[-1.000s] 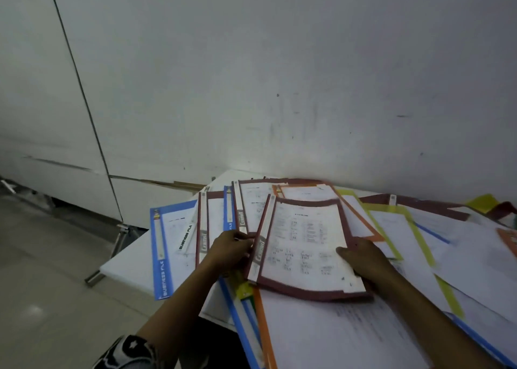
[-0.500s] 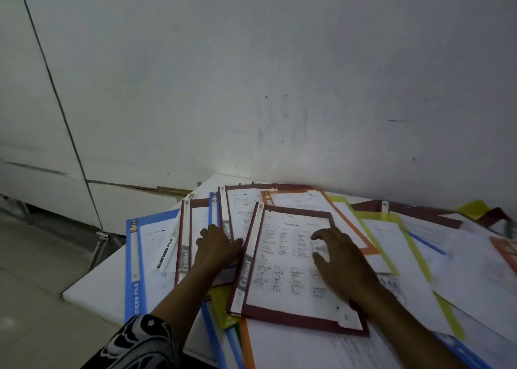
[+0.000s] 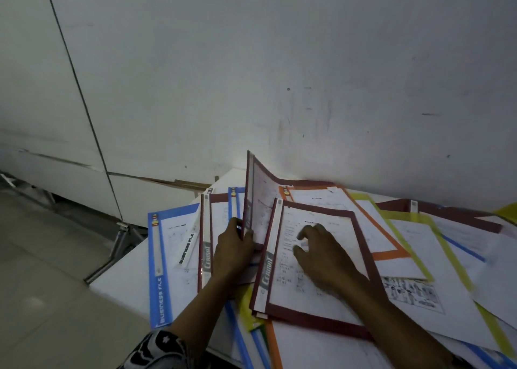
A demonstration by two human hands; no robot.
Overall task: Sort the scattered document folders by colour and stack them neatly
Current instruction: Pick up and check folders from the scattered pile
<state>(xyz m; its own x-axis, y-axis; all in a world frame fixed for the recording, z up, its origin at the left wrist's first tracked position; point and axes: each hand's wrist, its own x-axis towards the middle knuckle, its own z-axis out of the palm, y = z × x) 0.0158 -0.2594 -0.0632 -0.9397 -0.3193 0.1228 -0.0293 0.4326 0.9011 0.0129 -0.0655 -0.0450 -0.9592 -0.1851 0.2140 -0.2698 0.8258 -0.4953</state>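
You gripped the raised folder in your left hand while your right hand pressed the flat folder.
Your left fingers were clenched on the raised folder's spine edge, and it stood tilted up on edge with its top corner near the wall. Your right hand lay released on the flat folder, fingers spread, just beside it. A blue folder overhung the near edge of the table, with bare tabletop to its left. An orange folder and others overlapped to the right.
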